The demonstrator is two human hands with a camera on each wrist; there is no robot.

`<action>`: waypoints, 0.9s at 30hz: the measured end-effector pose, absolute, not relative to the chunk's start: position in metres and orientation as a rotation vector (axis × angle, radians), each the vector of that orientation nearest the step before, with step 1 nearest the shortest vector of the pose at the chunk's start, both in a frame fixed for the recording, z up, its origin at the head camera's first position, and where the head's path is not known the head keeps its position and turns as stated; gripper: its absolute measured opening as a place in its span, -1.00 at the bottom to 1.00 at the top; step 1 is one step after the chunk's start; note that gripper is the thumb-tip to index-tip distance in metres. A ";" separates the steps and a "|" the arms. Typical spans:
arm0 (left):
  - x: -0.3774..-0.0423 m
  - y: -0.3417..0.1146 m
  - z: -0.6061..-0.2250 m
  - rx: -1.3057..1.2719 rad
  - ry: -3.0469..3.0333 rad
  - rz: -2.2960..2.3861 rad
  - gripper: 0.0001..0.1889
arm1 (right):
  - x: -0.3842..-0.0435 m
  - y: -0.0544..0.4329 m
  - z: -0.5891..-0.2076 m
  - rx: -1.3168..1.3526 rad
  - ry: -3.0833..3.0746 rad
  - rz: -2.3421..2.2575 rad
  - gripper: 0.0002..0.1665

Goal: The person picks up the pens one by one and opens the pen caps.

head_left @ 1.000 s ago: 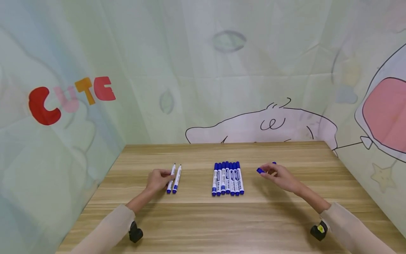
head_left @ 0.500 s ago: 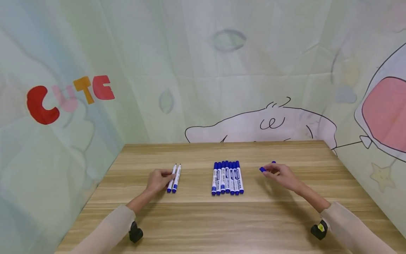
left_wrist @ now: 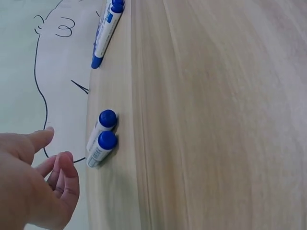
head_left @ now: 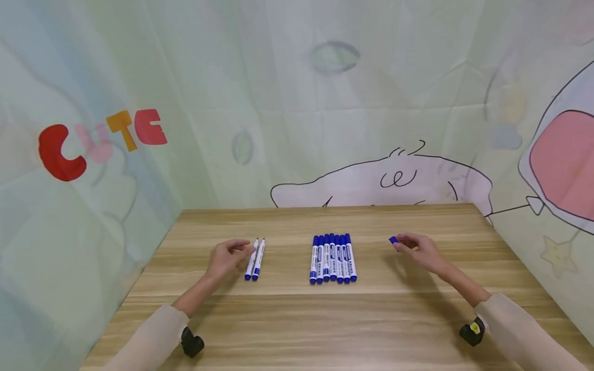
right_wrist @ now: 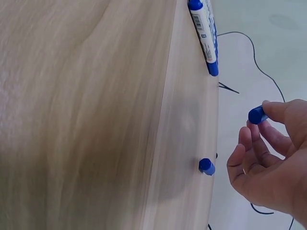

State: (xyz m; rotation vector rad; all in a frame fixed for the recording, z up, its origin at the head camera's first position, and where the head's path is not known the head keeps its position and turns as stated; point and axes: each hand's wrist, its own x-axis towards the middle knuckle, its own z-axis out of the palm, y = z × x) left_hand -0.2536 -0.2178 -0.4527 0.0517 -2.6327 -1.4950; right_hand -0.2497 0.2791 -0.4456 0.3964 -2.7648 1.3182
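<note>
Wall letters (head_left: pixel 124 130) reading "CUTE" stand well left of the marker row (head_left: pixel 332 262), its print too small to read. Left of the row, the loose, empty left hand (head_left: pixel 226 258) is beside two uncapped markers (head_left: pixel 259 260); right of it, the right hand (head_left: pixel 424 253) pinches a blue cap (right_wrist: pixel 257 115) near a second cap (right_wrist: pixel 206 166).

White markers (head_left: pixel 332 260), blue caps (head_left: pixel 332 240), wood-grained table (head_left: pixel 325 324)

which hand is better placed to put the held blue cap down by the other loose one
Likely the right hand: it pinches the held cap, and the other cap is on the table nearby. The left hand is empty, beside two uncapped markers.
</note>
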 end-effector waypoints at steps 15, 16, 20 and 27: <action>-0.247 -0.192 -0.447 -0.071 -2.619 -1.691 -0.62 | -0.258 0.298 -0.441 0.251 -2.696 1.301 -0.51; -0.247 -0.190 -0.447 -0.087 -2.621 -1.700 -0.61 | -0.259 0.300 -0.441 0.242 -2.691 1.291 -0.51; -0.246 -0.182 -0.448 -0.149 -2.613 -1.752 -0.60 | -0.263 0.308 -0.444 0.188 -2.701 1.244 -0.46; -0.247 -0.167 -0.450 -0.229 -2.627 -1.788 -0.61 | -0.271 0.319 -0.449 0.107 -2.715 1.214 -0.45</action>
